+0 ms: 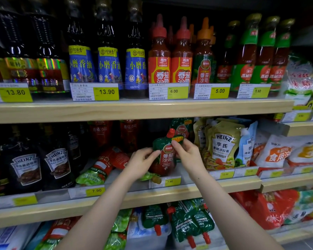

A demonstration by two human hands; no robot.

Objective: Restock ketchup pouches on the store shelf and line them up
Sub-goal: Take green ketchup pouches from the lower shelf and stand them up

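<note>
fallen pouches [105, 166] beside held pouch [165, 156], seemingly.

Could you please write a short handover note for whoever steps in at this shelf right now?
Left hand and right hand: both grip one upright ketchup pouch at the middle shelf front.
One matching pouch stands behind it; red pouches lie toppled to the left.
Spare green pouches lie on the shelf below.
Done: little so far.
Left: seat this pouch, stand up the fallen ones, add spares, straighten the row.
</note>
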